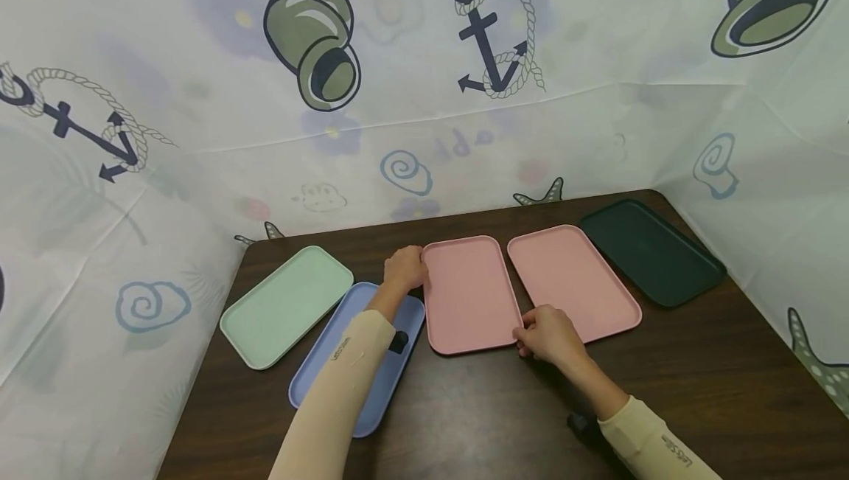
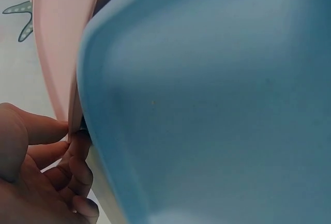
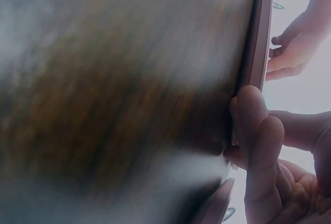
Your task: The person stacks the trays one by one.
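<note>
A pink tray (image 1: 469, 296) lies between both hands in the head view. My left hand (image 1: 405, 269) pinches its upper left corner; in the left wrist view the thumb and fingers of that hand (image 2: 46, 167) hold the pink rim (image 2: 76, 107) beside the blue tray (image 2: 207, 94). At the lower right corner, my right hand (image 1: 549, 334) grips the same tray. The right wrist view has the right hand's fingers (image 3: 264, 151) at the edge of the pink tray (image 3: 257, 43), above the brown tabletop.
The blue tray (image 1: 318, 362) sits under my left forearm, with a light green tray (image 1: 287, 307) left of it. To the right lie a second pink tray (image 1: 575, 281) and a dark green tray (image 1: 653, 251). Patterned cloth (image 1: 411, 126) stands behind the brown table (image 1: 464, 414).
</note>
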Demonstrator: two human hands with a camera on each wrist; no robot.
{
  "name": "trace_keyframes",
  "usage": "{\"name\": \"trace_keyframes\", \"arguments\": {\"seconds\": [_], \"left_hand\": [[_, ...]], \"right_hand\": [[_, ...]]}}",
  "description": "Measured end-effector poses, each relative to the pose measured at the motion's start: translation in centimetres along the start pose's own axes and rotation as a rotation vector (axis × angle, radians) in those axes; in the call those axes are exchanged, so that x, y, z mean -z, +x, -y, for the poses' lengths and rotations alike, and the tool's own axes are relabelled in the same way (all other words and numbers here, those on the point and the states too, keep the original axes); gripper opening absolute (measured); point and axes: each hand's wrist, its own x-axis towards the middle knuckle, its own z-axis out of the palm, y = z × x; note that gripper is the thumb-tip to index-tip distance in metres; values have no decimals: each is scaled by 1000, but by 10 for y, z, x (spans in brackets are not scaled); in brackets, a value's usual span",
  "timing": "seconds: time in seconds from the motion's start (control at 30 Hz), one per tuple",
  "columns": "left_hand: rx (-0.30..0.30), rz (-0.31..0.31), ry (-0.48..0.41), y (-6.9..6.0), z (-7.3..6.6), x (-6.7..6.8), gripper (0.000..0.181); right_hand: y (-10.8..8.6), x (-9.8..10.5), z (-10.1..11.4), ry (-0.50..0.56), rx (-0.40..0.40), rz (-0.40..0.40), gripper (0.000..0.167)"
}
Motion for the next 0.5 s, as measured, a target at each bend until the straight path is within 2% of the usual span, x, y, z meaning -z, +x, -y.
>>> {"name": "trace_keyframes", "arguments": {"seconds": [0.23,0.5], "left_hand": [[-22,-13,-22,-1,3,-4,23],[-69,-35,-21,-6,5,-4,15]], "right_hand": [[-1,0,0,10,-6,4,12],[-1,-1,0,-7,18,-9,14]]}}
